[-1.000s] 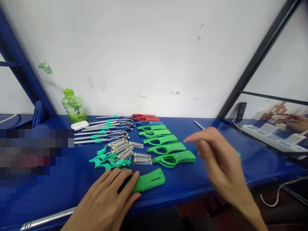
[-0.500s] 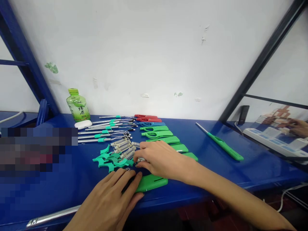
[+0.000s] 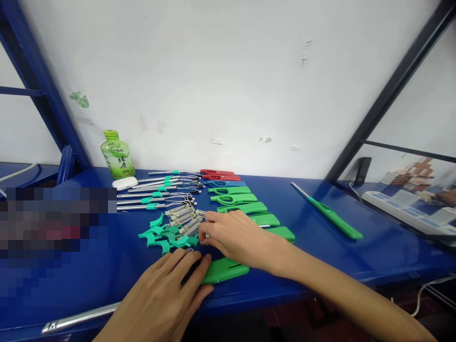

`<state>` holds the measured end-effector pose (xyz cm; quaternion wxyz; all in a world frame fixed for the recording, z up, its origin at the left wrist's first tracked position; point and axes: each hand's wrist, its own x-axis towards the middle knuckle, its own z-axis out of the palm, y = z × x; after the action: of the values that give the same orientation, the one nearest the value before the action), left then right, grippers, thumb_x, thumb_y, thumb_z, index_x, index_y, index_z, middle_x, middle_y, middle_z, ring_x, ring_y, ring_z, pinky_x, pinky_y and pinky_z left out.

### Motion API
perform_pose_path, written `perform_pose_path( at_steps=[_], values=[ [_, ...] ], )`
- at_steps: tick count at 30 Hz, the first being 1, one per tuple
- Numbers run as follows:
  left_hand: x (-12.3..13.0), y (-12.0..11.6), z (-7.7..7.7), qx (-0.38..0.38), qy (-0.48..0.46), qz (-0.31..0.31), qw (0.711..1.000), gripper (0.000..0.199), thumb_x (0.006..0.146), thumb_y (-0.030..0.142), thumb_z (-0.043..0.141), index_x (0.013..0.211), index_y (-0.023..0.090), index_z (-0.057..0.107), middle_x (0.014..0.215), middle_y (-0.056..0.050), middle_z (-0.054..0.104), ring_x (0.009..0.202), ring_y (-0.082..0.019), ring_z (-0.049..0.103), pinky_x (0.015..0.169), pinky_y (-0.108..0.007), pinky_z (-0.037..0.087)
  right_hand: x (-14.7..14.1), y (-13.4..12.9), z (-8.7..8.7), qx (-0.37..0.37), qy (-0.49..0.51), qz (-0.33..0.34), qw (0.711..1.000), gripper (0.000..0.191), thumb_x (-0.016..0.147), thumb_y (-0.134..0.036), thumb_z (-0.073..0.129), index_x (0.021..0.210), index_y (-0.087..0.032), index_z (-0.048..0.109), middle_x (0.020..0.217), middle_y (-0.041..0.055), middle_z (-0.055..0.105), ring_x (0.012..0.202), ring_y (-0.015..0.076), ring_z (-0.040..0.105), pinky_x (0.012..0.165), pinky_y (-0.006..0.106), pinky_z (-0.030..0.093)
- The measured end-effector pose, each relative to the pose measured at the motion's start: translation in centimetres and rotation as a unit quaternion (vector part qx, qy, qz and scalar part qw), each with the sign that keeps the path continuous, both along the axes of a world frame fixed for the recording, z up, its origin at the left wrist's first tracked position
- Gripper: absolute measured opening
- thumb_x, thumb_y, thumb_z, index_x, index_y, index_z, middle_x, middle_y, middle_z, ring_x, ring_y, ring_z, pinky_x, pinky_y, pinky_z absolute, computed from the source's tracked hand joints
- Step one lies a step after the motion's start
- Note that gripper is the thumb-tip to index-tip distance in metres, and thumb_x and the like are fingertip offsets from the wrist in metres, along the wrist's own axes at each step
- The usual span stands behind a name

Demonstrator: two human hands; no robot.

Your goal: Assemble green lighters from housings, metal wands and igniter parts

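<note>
My left hand [image 3: 160, 289] is closed over a green lighter handle shell [image 3: 228, 270] at the table's front edge, its front part hidden under the fingers. A silver metal tube [image 3: 83, 317] sticks out to the left from beneath this hand. My right hand [image 3: 235, 235] pinches with thumb and fingertips just above that shell; what it grips, if anything, is too small and covered to name. Close by its fingertips lie several clear lighter fuel tanks [image 3: 181, 216]. Turquoise trigger pieces [image 3: 167, 237] are heaped left of the tanks.
Green handle shells [image 3: 238, 198] and red shells [image 3: 219, 172] line up behind my right hand. Metal lighter tubes with wires [image 3: 142, 195] lie at the left. A whole green lighter [image 3: 335, 218] rests at the right. A green tea bottle [image 3: 118, 154] and white case [image 3: 124, 183] stand behind.
The view has shifted slightly. My right hand's fingers have drawn closer together over the spot beside the tanks; my left hand keeps its hold on the green shell.
</note>
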<state>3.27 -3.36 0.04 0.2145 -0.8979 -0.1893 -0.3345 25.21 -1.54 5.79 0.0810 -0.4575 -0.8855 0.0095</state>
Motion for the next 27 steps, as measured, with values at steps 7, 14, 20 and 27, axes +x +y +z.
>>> perform_pose_path(
  at_steps=[7, 14, 20, 27],
  values=[
    [-0.4, 0.1, -0.2, -0.022, 0.008, 0.002, 1.000, 0.040, 0.120, 0.034, 0.038, 0.127, 0.018, 0.073, 0.107, 0.001, 0.083, 0.094, -0.020, 0.078, 0.084, -0.036, 0.057, 0.8, -2.0, 1.4, 0.008, 0.097, -0.033, 0.995, 0.007, 0.113, -0.024, 0.064, 0.112, -0.022, 0.070, 0.111, 0.0012, 0.069, 0.087, 0.0148, 0.064, 0.070, 0.030, 0.040],
    [-0.3, -0.1, 0.2, -0.032, -0.015, -0.005, 0.999, 0.040, 0.120, 0.036, 0.038, 0.124, 0.021, 0.075, 0.106, 0.003, 0.083, 0.096, -0.018, 0.079, 0.086, -0.034, 0.057, 3.1, -7.6, -0.4, 0.030, 0.269, -0.159, 0.949, 0.014, 0.114, -0.022, 0.056, 0.101, -0.025, 0.062, 0.095, -0.0020, 0.068, 0.080, 0.0158, 0.063, 0.072, 0.030, 0.045],
    [-0.3, 0.0, 0.3, -0.038, -0.016, -0.010, 0.999, 0.037, 0.120, 0.037, 0.040, 0.126, 0.023, 0.074, 0.108, 0.004, 0.083, 0.097, -0.018, 0.078, 0.087, -0.033, 0.056, 4.1, -10.0, -3.6, 0.090, 0.300, -0.190, 0.930, 0.018, 0.114, -0.028, 0.060, 0.097, -0.026, 0.067, 0.091, -0.0020, 0.068, 0.080, 0.0157, 0.068, 0.076, 0.029, 0.050],
    [-0.6, 0.3, -0.1, -0.029, 0.001, -0.014, 0.999, 0.036, 0.119, 0.037, 0.042, 0.130, 0.022, 0.073, 0.113, 0.002, 0.083, 0.102, -0.019, 0.079, 0.090, -0.035, 0.057, 3.4, -9.4, -5.1, 0.109, 0.283, -0.195, 0.933, 0.019, 0.115, -0.028, 0.058, 0.102, -0.026, 0.072, 0.097, 0.0013, 0.071, 0.083, 0.0182, 0.076, 0.075, 0.030, 0.055]
  ],
)
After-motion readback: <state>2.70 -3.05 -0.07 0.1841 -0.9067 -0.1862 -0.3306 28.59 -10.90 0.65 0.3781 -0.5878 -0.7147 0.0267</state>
